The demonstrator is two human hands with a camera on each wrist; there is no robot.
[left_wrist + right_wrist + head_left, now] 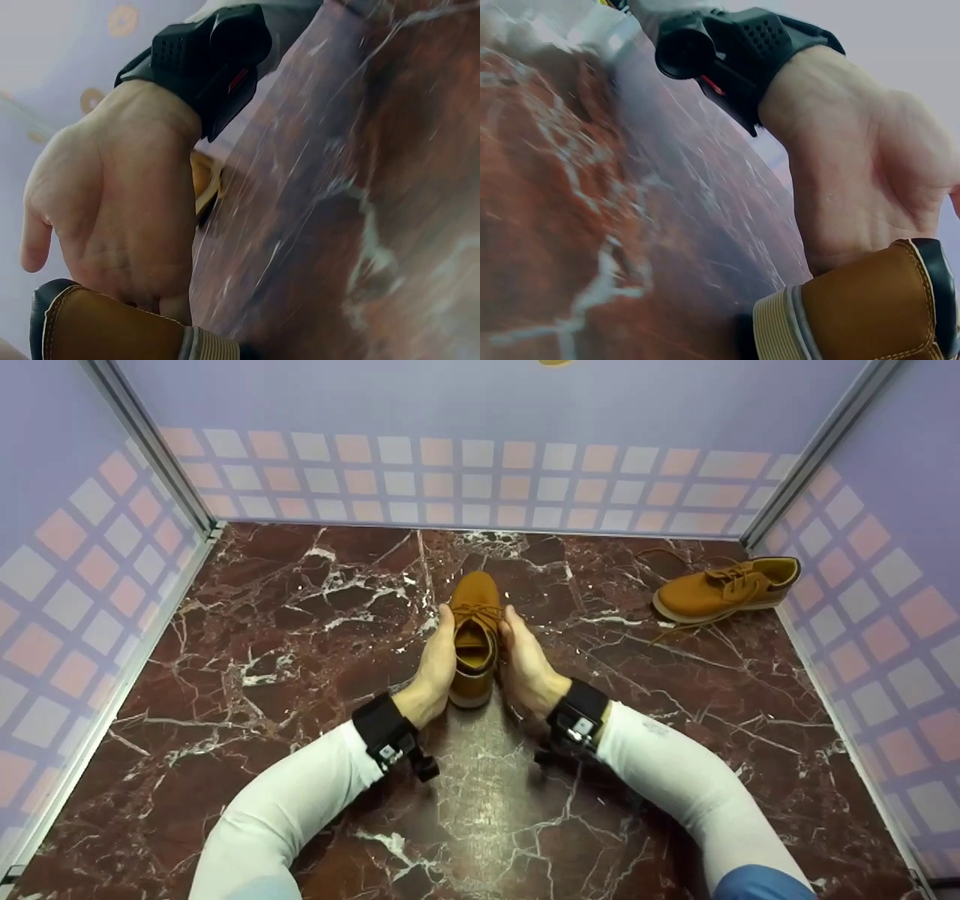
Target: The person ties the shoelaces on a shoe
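Observation:
A tan leather shoe (474, 585) with laces across its front sits upright on the floor, toe pointing away and dark-lined opening toward me. Along its left side rests my left hand (435, 664), thumb up beside the opening. My right hand (527, 664) lies against the opposite side, thumb near the laces. Both hands' lower fingers are largely hidden. The left wrist view looks across the shoe's heel (112, 326) to my right palm (127, 202). Across the heel (862, 307), the right wrist view faces my left palm (855, 172).
A matching tan shoe (712, 594) stands at the right wall, toe leftward, its laces trailing loose on the floor. Dark red marbled flooring (285, 660) with white veins surrounds the hands. Tiled-pattern panels (480, 480) enclose the back and both sides.

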